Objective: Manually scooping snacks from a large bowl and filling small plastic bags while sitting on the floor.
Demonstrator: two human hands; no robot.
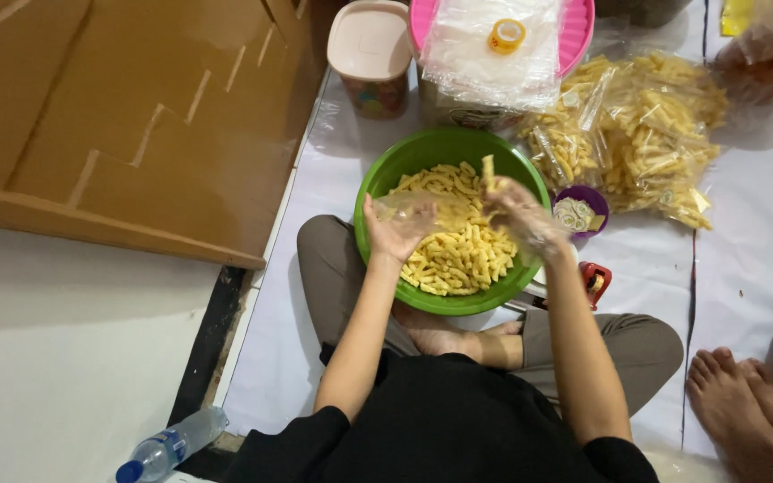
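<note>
Clear plastic bag (431, 210) held over green bowl (378, 183): my left hand (393, 234) grips its mouth; my right hand (521, 215) pinches ridged yellow snack sticks (458, 259).

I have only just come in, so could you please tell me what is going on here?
A person sits cross-legged on a white sheet with a green bowl of yellow snack sticks in front of them. The left hand holds a clear plastic bag over the bowl, and the right hand, covered in clear plastic, lifts a few sticks beside it. Filled bags lie piled to the right.
</note>
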